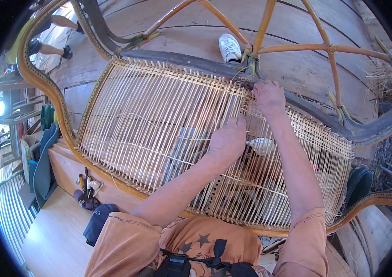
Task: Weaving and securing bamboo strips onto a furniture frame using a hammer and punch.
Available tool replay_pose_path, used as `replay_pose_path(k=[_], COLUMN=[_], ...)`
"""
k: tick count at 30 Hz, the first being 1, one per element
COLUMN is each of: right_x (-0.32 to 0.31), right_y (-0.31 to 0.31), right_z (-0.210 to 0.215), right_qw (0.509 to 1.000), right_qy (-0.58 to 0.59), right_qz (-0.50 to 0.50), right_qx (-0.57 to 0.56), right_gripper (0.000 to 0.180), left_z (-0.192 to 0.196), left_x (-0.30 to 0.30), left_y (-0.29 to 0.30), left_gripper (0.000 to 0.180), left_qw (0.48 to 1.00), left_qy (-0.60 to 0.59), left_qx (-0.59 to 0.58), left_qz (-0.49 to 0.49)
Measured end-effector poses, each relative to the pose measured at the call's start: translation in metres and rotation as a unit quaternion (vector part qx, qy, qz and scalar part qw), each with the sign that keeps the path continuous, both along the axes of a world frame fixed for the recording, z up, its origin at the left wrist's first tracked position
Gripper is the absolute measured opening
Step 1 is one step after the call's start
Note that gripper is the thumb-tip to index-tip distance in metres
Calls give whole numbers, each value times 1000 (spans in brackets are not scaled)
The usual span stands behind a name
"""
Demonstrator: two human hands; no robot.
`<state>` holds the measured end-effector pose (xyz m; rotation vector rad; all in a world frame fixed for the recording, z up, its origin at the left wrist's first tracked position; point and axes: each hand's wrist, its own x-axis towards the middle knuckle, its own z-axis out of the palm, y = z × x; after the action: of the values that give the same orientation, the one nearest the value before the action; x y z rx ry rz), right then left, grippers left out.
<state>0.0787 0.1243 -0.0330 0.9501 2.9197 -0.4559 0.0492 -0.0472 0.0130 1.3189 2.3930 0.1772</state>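
Note:
Pale cane strands [131, 106] are strung across a curved wooden furniture frame [60, 108] in front of me. Along the far edge and toward the right, a woven lattice [318, 134] crosses them. My left hand [228, 141] is closed over the middle of the panel, fingers pinched at the strands; a loose cane strand curves leftward from it. My right hand [270, 97] reaches to the far rail, its bent fingers at the woven edge beside a dark upright support. What lies between those fingertips is hidden.
Bamboo-like poles [293, 47] join behind the far dark rail [173, 57]. A white shoe [229, 47] is just beyond it. At left, a wooden bench [55, 226] bears a dark holder of tools [86, 198]. Another person's legs [53, 50] show at the upper left.

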Motion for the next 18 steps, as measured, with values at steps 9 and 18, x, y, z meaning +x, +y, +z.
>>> replay_pose_path(k=[9, 18], right_x=[-2, 21], right_y=[14, 41], right_z=[3, -9], right_qw=[998, 982], right_qy=[-36, 106], right_qz=[51, -13], right_qx=[26, -157], right_gripper=[14, 20], left_z=[6, 9], left_x=[-3, -1], left_y=[0, 2], left_gripper=[33, 35], left_qw=[1000, 1000], left_qy=[-15, 9], left_qx=[-17, -5], left_qz=[-12, -30])
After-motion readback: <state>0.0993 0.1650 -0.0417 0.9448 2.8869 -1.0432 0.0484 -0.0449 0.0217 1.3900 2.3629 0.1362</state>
